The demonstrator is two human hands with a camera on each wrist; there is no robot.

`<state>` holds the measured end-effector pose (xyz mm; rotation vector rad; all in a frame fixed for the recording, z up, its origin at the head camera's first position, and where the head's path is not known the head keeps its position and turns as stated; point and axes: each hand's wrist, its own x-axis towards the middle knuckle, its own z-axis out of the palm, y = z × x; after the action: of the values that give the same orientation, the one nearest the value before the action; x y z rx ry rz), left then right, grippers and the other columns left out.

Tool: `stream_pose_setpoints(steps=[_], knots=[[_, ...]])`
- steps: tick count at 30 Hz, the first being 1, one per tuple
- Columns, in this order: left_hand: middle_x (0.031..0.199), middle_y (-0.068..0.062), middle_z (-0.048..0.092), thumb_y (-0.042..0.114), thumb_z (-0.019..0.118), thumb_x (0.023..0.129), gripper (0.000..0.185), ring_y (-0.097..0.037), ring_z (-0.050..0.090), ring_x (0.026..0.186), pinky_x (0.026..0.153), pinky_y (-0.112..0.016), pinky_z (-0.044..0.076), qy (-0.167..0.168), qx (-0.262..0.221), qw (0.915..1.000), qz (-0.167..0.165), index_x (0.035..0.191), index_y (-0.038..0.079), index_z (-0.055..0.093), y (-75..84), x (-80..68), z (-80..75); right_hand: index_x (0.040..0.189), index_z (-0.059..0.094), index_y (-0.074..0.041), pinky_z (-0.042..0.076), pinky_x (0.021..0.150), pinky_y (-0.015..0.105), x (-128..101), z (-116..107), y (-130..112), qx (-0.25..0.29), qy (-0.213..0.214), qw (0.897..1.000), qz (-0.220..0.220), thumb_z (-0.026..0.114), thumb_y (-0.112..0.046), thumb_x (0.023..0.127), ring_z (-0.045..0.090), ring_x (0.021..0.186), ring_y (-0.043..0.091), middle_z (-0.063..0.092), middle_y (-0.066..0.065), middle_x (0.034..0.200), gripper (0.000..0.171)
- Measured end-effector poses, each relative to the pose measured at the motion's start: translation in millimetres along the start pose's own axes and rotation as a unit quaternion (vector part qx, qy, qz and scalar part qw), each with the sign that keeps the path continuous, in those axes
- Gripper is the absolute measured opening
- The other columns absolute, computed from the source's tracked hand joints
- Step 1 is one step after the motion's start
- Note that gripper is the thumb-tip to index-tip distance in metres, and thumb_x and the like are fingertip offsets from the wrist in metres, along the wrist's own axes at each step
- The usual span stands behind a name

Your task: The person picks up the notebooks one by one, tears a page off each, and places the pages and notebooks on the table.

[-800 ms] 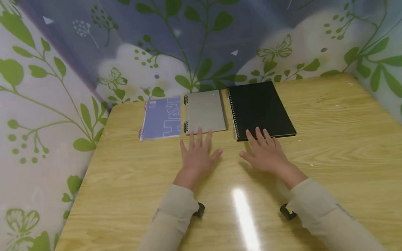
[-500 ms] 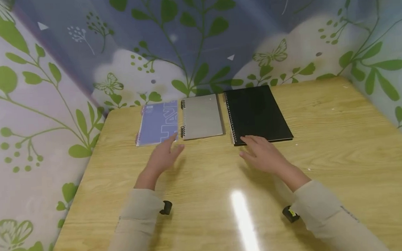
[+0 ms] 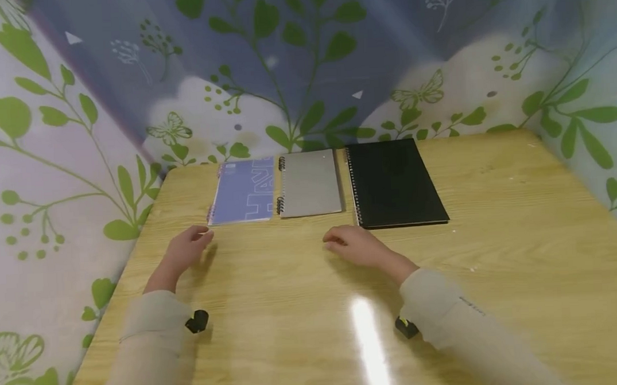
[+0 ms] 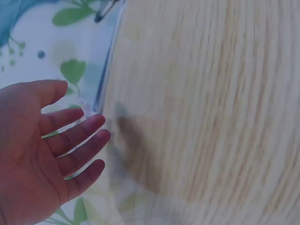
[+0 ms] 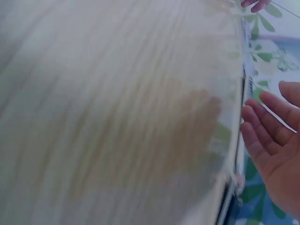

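Three spiral notebooks lie side by side toward the back of the table: a blue-purple notebook (image 3: 238, 192) with white outlined lettering, a grey notebook (image 3: 310, 184) and a larger black notebook (image 3: 397, 183). My left hand (image 3: 184, 249) hovers just in front of the blue-purple notebook's lower left corner, holding nothing. In the left wrist view, the fingers of this left hand (image 4: 47, 145) are loosely bent and spread. Between the grey and black notebooks, slightly in front of them, is my right hand (image 3: 357, 245). Relaxed fingers and a bare palm show on the right hand (image 5: 276, 150) in the right wrist view.
The wooden table (image 3: 272, 309) meets a leaf-patterned wall (image 3: 222, 104) right behind the notebooks. Another patterned wall (image 3: 55, 186) borders its left side. A bright light reflection (image 3: 369, 345) lies on the wood near the front.
My left hand has swept left, from in front of the grey notebook past the blue-purple one. My right hand has shifted left off the black notebook's lower edge. The notebooks stay in place.
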<state>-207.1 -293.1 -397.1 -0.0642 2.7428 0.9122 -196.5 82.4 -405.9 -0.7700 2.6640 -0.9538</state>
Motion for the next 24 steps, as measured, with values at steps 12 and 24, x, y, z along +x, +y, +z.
stream_pose_setpoints(steps=[12, 24], knots=[[0.145, -0.033, 0.020, 0.047, 0.032, 0.095, 0.075, -0.049, 0.018, 0.133, 0.109, -0.056, 0.020, 0.014, -0.001, 0.9941, -0.108, 0.142, -0.009, 0.015, 5.4, 41.7, -8.3, 0.124, 0.053, 0.000, 0.042, 0.097, 0.040, 49.8, 36.0, -22.1, 0.134, 0.027, 0.988, 0.075, 0.049, -0.022, 0.095, 0.053, 0.114, 0.028, 0.057, 0.015, 0.122, 0.036], [0.143, -0.034, 0.012, 0.043, 0.056, 0.084, 0.094, -0.047, 0.013, 0.133, 0.110, -0.056, 0.014, 0.098, -0.050, 0.9685, -0.223, 0.143, -0.006, 0.002, 31.5, 75.7, 25.3, 0.124, 0.054, 0.002, 0.042, 0.098, 0.038, 83.4, 56.6, -44.5, 0.116, 0.092, 0.982, 0.118, 0.051, -0.016, 0.091, 0.054, 0.112, 0.028, 0.059, 0.016, 0.118, 0.037]])
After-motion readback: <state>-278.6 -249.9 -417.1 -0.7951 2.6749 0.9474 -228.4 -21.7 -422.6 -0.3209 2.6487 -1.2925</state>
